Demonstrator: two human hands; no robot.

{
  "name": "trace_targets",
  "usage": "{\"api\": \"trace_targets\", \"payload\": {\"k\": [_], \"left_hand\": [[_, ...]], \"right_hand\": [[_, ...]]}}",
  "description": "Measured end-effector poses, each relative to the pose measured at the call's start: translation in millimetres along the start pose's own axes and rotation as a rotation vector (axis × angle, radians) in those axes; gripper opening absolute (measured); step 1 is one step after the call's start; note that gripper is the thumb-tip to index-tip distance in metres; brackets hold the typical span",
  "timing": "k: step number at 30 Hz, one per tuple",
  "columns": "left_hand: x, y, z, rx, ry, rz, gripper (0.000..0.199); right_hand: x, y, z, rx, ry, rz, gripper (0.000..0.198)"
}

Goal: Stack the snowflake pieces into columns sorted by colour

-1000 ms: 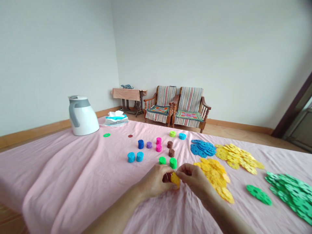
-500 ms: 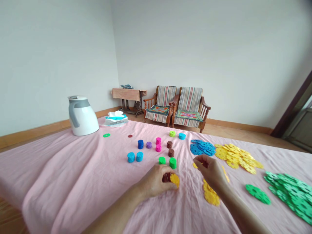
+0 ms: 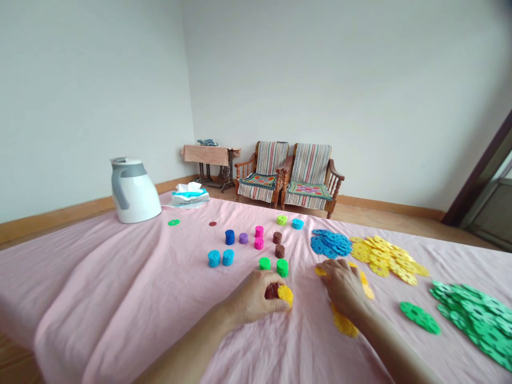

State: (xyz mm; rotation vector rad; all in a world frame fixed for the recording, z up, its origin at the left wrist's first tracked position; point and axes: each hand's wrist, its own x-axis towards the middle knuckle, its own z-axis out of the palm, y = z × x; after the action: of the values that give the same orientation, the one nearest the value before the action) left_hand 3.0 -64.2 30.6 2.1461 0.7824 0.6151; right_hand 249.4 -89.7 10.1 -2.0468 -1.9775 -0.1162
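Observation:
My left hand (image 3: pixel 256 301) is closed around a short stack of yellow notched discs (image 3: pixel 285 296), held on edge just above the pink cloth. My right hand (image 3: pixel 344 282) is lowered palm down over a loose group of yellow discs (image 3: pixel 344 323), its fingers a little apart; some discs show around it and others are hidden beneath it. Nothing shows held in that hand. Ahead of my left hand stand green disc stacks (image 3: pixel 282 268), with brown (image 3: pixel 279 251), pink (image 3: pixel 259 244) and light blue stacks (image 3: pixel 214 258) farther off.
To the right lie piles of blue discs (image 3: pixel 331 244), yellow discs (image 3: pixel 390 258) and green discs (image 3: pixel 476 320). A white jug (image 3: pixel 138 197) and a tissue box (image 3: pixel 189 197) stand at the far left. Two wooden chairs (image 3: pixel 308 181) stand beyond the folded, wrinkled pink cloth (image 3: pixel 132 298).
My right hand has come down from a raised, pinched pose onto the loose yellow discs, its fingers spreading. My left hand keeps its hold on the yellow stack, almost unmoved.

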Motion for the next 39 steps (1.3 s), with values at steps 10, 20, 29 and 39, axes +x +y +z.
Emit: {"api": "trace_targets", "payload": {"k": [10, 20, 29, 39], "left_hand": [[0.0, 1.3, -1.5, -0.032, 0.000, 0.003, 0.024], [0.9, 2.4, -2.2, 0.015, -0.018, 0.037, 0.025], [1.3, -0.3, -1.6, 0.007, -0.015, 0.042, 0.016], [1.0, 2.8, -2.1, -0.010, -0.026, 0.036, 0.015]], "right_hand": [[-1.1, -11.1, -5.8, 0.122, 0.215, 0.069, 0.030], [-18.9, -69.4, -28.4, 1.094, -0.155, 0.249, 0.020], [-22.3, -85.9, -23.7, 1.096, -0.236, 0.304, 0.018], [-21.8, -77.1, -23.7, 1.002, -0.194, 0.278, 0.019]]}}
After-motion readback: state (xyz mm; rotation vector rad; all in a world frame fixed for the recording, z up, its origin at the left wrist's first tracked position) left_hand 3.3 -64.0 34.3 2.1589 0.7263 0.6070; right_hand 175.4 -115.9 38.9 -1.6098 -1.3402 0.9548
